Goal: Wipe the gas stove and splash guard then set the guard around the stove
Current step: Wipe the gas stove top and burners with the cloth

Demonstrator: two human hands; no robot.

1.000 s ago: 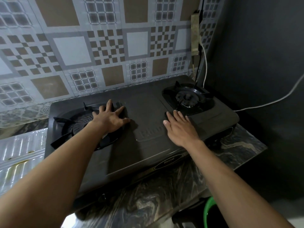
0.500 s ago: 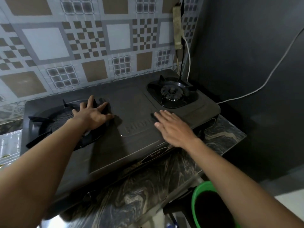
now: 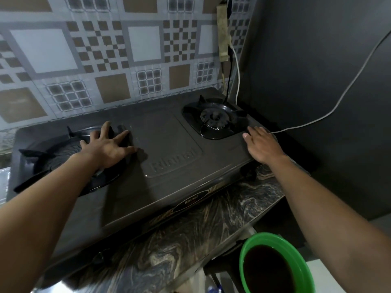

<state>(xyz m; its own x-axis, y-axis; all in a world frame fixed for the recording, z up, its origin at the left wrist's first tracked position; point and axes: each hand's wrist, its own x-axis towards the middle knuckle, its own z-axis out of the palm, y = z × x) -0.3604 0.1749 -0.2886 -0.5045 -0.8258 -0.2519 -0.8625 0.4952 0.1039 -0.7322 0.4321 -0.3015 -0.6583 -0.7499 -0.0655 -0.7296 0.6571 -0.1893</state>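
Observation:
A dark two-burner gas stove (image 3: pixel 169 157) sits on a marbled counter against the tiled wall. My left hand (image 3: pixel 108 148) lies flat with fingers spread on the stove top, at the right edge of the left burner (image 3: pixel 53 157). My right hand (image 3: pixel 261 144) rests flat on the stove's right front corner, just beside the right burner (image 3: pixel 214 119). Neither hand holds anything. No cloth is in view. A sliver of a shiny ribbed panel (image 3: pixel 3 187) at the far left edge may be the splash guard; I cannot tell.
The marbled counter (image 3: pixel 211 225) ends just right of the stove. A green bucket (image 3: pixel 275 265) of dark liquid stands below its front right corner. A power strip (image 3: pixel 223 34) hangs on the tiled wall, with a white cable (image 3: pixel 338 100) running along the dark right wall.
My right hand slid from the stove's middle front to its right front corner. My left hand stayed by the left burner. The view shifted right and down, revealing more of the green bucket.

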